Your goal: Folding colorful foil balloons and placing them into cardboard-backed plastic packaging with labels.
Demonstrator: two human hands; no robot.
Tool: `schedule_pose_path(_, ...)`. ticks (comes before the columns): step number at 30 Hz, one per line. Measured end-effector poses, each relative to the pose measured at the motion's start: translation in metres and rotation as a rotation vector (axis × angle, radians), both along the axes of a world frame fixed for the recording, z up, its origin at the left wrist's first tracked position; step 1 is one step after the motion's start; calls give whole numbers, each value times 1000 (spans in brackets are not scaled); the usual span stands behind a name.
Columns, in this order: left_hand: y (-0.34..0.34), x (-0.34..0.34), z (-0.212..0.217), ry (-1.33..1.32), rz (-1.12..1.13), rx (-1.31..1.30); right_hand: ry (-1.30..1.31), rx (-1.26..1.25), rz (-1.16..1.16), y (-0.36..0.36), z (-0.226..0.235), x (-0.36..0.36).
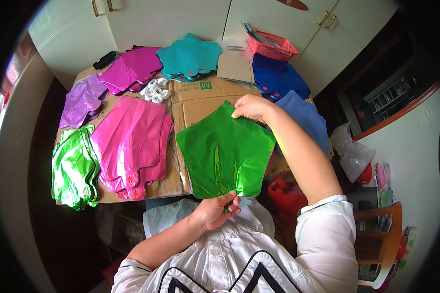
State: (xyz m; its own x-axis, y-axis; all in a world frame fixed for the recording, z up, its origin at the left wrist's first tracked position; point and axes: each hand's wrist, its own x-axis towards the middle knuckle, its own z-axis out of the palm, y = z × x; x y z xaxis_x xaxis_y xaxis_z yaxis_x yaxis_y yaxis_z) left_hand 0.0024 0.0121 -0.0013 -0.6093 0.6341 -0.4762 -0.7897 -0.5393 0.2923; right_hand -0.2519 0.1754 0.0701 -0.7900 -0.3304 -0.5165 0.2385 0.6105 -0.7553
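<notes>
A flat, uninflated green foil balloon [215, 151], shaped like a blunt star, is stretched upright in front of me at the table's near edge. My right hand [253, 108] pinches it by its top point. Down at its lower edge, my left hand [217, 212] grips the narrow neck end between thumb and fingers. Left of it lies a stack of pink foil balloons [129, 141], and beyond that a light green stack [73, 163]. A pale blue stack [303, 119] is partly behind my right forearm.
Purple [83, 100], magenta [132, 68], teal [190, 56] and dark blue [278, 78] balloon stacks ring the cardboard-covered table [195, 97]. Several white ribbon rolls [155, 91] sit near the magenta stack. At the back stands a pink basket [274, 45]. A wooden chair [393, 229] is at right.
</notes>
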Motion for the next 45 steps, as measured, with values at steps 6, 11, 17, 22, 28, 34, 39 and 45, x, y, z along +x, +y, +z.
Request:
schedule_pose_path(6, 2, 0, 1, 10, 9, -8, 221, 7, -134, -12, -15, -5)
schedule_pose_path(11, 4, 1, 1, 12, 9, -18, 352, 55, -181, -30, -25, -11)
schedule_pose_path(17, 6, 1, 3, 9, 20, -33, 330, 158, -106, -33, -34, -24)
schedule_pose_path(22, 5, 0, 0, 42, 8, -22, 426, 161, -166, -38, -28, -20)
schedule_pose_path(28, 7, 1, 0, 45, 29, -26, 376, 378, -151, -59, -6, -14)
schedule_pose_path(34, 9, 3, -1, 41, 27, -33, 433, 469, -128, -56, -18, -20)
schedule_pose_path(39, 7, 4, 1, 35, 31, -23, 411, 343, -168, -58, -15, -13)
schedule_pose_path(45, 6, 3, 3, 35, 21, -33, 168, 41, -98, -37, -19, -20)
